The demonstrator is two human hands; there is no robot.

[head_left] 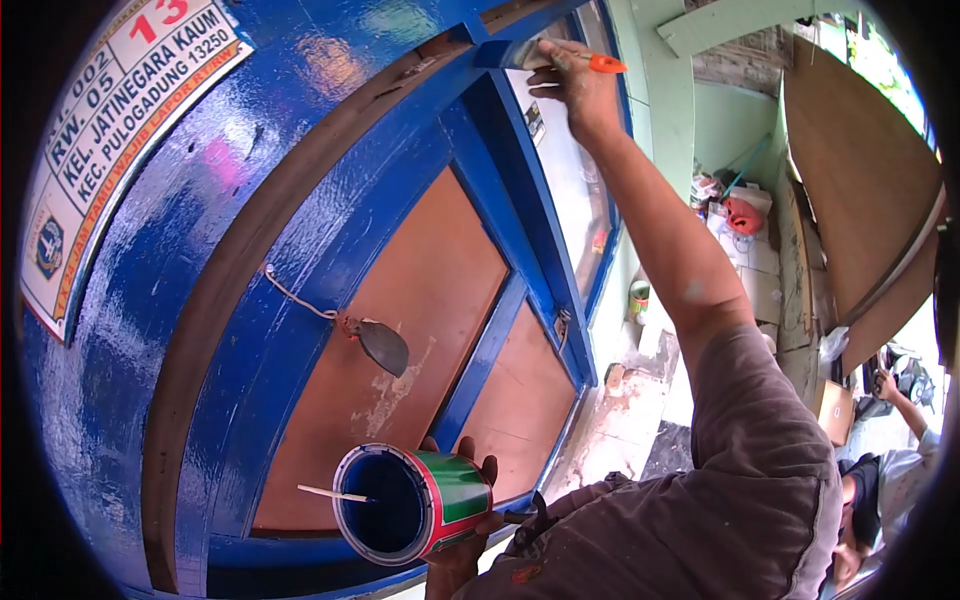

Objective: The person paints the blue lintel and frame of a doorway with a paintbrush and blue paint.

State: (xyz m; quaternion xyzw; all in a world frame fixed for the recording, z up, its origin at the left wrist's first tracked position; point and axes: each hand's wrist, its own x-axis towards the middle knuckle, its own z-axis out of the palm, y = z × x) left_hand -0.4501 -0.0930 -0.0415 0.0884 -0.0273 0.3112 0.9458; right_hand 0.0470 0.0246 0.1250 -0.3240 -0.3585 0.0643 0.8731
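Observation:
My right hand (pixel 578 88), raised at the top, is closed round a paint brush with an orange handle (pixel 606 64). The blue-coated bristles (pixel 497 54) touch or nearly touch the blue frame (pixel 455 85). Low in the view, my left hand (pixel 470 530) holds a green and red paint can (pixel 460 497) from behind and below, its fingertips showing past the side. Dark blue paint (pixel 385 515) lies inside the tilted can, and a thin pale stick (pixel 330 493) rests across its rim. Behind the can is a brown panel (pixel 400 290).
A curved dark strip (pixel 240 240) crosses the glossy blue surface. A lettered sign (pixel 110 140) is at upper left. A dark flap (pixel 383 347) hangs by a cord. At right stand a brown board (pixel 860 180) and another person (pixel 900 480); clutter (pixel 740 210) lies behind my arm.

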